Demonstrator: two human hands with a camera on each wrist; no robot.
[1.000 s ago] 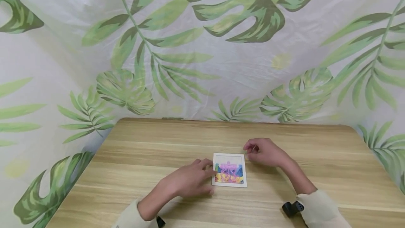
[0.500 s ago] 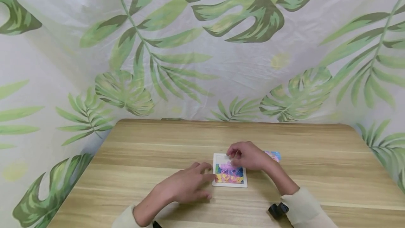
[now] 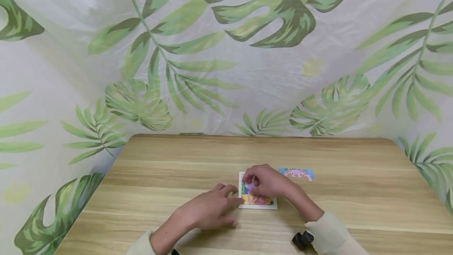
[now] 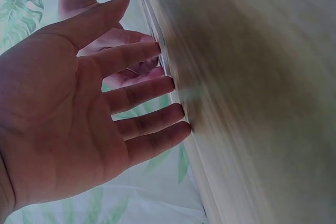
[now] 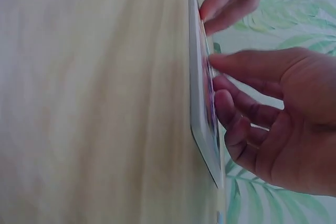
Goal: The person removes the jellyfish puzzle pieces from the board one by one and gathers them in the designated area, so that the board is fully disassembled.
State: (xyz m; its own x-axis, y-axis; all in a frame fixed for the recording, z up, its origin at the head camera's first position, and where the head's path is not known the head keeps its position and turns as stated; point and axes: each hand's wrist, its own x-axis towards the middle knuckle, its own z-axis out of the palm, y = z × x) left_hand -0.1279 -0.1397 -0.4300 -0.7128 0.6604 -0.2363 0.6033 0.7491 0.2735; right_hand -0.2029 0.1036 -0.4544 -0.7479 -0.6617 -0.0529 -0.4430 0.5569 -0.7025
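A small square jigsaw puzzle (image 3: 260,200) in a white tray (image 3: 257,207) lies on the table, with pink, blue and yellow picture parts. My right hand (image 3: 270,182) is over its upper part, thumb and fingertips pinching a thin puzzle piece close to the surface; the hand mostly hides the piece. In the right wrist view those fingertips meet right at the tray (image 5: 197,98). My left hand (image 3: 209,209) is beside the tray's left edge, its fingers (image 4: 142,93) extended and touching there. Behind the right wrist lies a strip of puzzle pieces (image 3: 297,173), pink on blue.
The wooden table (image 3: 170,152) ends at a leaf-printed cloth (image 3: 219,101) hanging behind and at the sides. A black wrist device (image 3: 302,240) sits below my right sleeve (image 3: 327,229).
My right hand has moved left from beyond the tray's upper right corner to over the puzzle, uncovering the pink and blue strip. The left hand has stayed nearly still.
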